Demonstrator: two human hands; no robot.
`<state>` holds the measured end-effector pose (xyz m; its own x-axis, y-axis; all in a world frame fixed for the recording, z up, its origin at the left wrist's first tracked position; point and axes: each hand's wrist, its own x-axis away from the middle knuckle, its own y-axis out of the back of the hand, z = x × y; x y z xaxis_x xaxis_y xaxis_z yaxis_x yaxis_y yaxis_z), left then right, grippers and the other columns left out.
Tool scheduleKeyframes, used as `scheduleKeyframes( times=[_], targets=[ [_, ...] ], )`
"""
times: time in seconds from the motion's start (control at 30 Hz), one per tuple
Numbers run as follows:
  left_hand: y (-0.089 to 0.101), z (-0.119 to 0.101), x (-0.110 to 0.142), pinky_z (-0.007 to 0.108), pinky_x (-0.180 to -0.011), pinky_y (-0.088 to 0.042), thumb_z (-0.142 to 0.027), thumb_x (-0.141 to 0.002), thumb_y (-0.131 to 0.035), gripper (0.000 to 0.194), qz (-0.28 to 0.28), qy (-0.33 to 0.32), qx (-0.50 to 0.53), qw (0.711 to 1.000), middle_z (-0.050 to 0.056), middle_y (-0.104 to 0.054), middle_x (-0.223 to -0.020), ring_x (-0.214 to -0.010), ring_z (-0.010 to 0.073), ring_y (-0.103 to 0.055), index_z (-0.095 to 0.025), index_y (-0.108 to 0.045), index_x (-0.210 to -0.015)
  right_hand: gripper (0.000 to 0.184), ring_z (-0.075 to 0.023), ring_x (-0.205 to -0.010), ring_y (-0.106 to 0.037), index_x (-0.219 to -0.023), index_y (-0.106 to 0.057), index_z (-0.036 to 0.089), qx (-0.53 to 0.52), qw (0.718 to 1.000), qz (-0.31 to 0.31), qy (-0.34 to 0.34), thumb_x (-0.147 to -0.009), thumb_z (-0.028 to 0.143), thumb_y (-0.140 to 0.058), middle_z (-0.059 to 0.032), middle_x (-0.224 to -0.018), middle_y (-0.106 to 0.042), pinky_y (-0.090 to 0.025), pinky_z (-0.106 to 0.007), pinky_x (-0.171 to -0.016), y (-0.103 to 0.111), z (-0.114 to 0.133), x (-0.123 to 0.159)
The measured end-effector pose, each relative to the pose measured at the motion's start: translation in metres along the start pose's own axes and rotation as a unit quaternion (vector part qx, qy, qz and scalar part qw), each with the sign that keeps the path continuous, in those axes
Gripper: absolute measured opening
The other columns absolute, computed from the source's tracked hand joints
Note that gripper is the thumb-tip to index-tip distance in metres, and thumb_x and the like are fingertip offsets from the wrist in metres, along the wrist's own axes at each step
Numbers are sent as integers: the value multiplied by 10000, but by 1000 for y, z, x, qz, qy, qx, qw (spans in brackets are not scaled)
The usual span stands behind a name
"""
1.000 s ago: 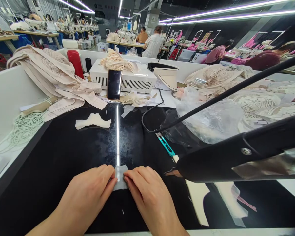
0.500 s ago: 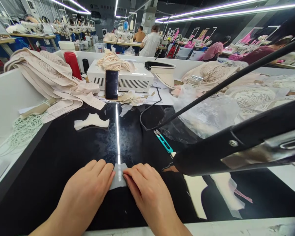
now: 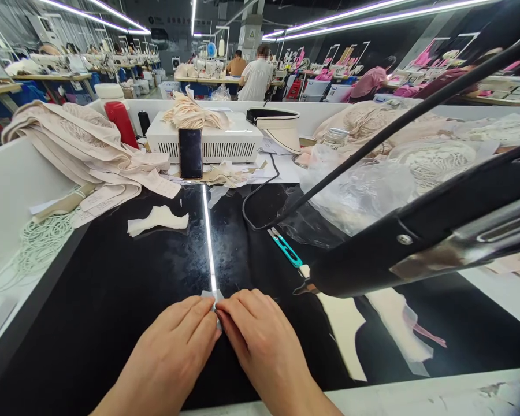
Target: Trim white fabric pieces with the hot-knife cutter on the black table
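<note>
A small translucent greyish piece of thin material (image 3: 207, 294) lies on the black work surface (image 3: 91, 312), mostly covered by my fingers. Over its left side my left hand (image 3: 173, 338) is closed, its fingers together and their tips reaching my other fingertips. My right hand (image 3: 262, 335) pinches the piece at its right edge. Between the two hands only slivers of it show, at the top and near the thumbs. Teal thread snips (image 3: 288, 249) lie beyond my right hand, and a cream cut piece of fabric (image 3: 158, 219) lies further off to the left.
A thick black machine arm (image 3: 372, 248) and black cable reach in from the right. Cream cut pieces (image 3: 344, 329) lie beneath it. Behind stand a phone (image 3: 190, 153) and a white vented box (image 3: 238, 144). Beige fabric strips (image 3: 82, 144) lie left, a plastic bag (image 3: 351, 188) right.
My left hand has moved right, across the translucent piece, until its fingertips meet those of my right hand. More of the piece is covered now. The view has shifted slightly.
</note>
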<state>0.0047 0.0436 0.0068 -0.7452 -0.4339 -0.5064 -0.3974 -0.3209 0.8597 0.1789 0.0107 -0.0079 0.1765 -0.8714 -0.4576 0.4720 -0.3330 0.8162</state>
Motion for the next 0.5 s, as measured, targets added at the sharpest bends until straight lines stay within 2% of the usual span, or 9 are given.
scheduleKeyframes(
  times=[0.4, 0.5],
  targets=[
    [-1, -2, -1, 313, -871, -613, -109, -1042, -290, 389, 1, -8, -28, 1000, 94, -755, -1086, -1002, 189, -725, -84, -678, -1066, 308, -174, -668, -516, -851, -651, 197, 11, 1000, -5, 3, -1037, 187, -405, -22, -749, -606, -360, -317, -634, -2, 2, -2],
    [-1, -1, -1, 313, -838, -618, -135, -1054, -287, 392, -10, 4, -23, 1000, 84, -756, -1090, -989, 190, -729, -92, -677, -1074, 279, -180, -706, -573, -943, -670, 202, 24, 1000, -10, 7, -1037, 197, -407, -34, -805, -649, -397, -317, -636, 4, 5, -4]
  ],
)
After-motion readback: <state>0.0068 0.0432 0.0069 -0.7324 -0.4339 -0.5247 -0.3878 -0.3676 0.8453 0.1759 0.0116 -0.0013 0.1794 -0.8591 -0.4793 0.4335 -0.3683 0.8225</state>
